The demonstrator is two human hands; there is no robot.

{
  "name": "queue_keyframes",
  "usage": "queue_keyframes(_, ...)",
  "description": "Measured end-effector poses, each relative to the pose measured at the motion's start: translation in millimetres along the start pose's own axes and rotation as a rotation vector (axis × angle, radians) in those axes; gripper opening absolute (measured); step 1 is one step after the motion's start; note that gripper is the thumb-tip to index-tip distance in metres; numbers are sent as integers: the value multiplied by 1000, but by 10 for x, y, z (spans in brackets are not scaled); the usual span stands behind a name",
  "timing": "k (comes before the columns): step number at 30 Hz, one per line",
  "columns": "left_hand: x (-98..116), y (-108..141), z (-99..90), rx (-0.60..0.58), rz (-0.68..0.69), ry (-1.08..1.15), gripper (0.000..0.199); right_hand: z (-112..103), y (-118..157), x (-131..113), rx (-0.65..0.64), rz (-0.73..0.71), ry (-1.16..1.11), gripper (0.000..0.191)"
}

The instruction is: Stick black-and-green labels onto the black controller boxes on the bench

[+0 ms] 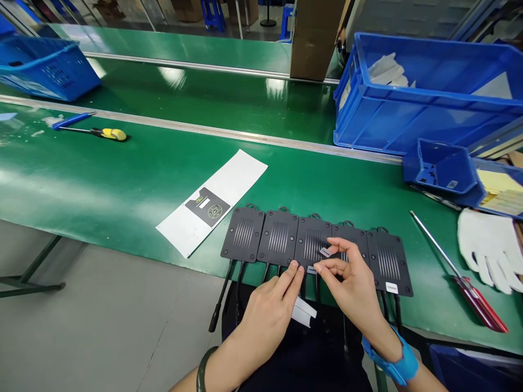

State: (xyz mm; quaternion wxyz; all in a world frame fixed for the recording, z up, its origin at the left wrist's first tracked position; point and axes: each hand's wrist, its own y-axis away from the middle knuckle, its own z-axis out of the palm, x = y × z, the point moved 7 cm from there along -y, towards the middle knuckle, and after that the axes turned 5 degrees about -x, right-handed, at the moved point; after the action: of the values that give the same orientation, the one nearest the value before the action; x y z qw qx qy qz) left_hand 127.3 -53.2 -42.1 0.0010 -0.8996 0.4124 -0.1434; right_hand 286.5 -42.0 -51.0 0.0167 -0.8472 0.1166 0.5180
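Observation:
Several black ribbed modules [278, 237] with cables stand side by side along the bench's front edge. My right hand [347, 272] is over the middle modules, its fingers pinching small labels: one label [325, 252] at the upper fingertips, another [311, 269] by the thumb at the lower edge of the middle module. My left hand [272, 305] rests its fingertips on that lower edge, just left of the second label. A white paper strip [303, 312] shows below, between my hands; whether my left hand holds it is hidden. The rightmost module bears a white label [391, 287].
A white panel [241, 174] lies left of the modules. Beyond are a yellow screwdriver [113, 134] and blue basket [49, 68]. At right are a red screwdriver [476, 299], white gloves [488, 247], a small blue bin [441, 166] and a large blue crate [429, 117].

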Motion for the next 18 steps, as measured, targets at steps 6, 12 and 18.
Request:
queue_keyframes(6, 18, -19, -23, 5, 1, -49, 62, -5, 10, -6, 23, -19, 40, 38)
queue_keyframes(12, 45, -46, -20, -43, 15, -100, 62, -9, 19, -12, 24, -23, 37, 37)
queue_keyframes(18, 76, -60, 11, -65, 7, -106, 63, -7, 12, -32, 28, -50, 58, 36)
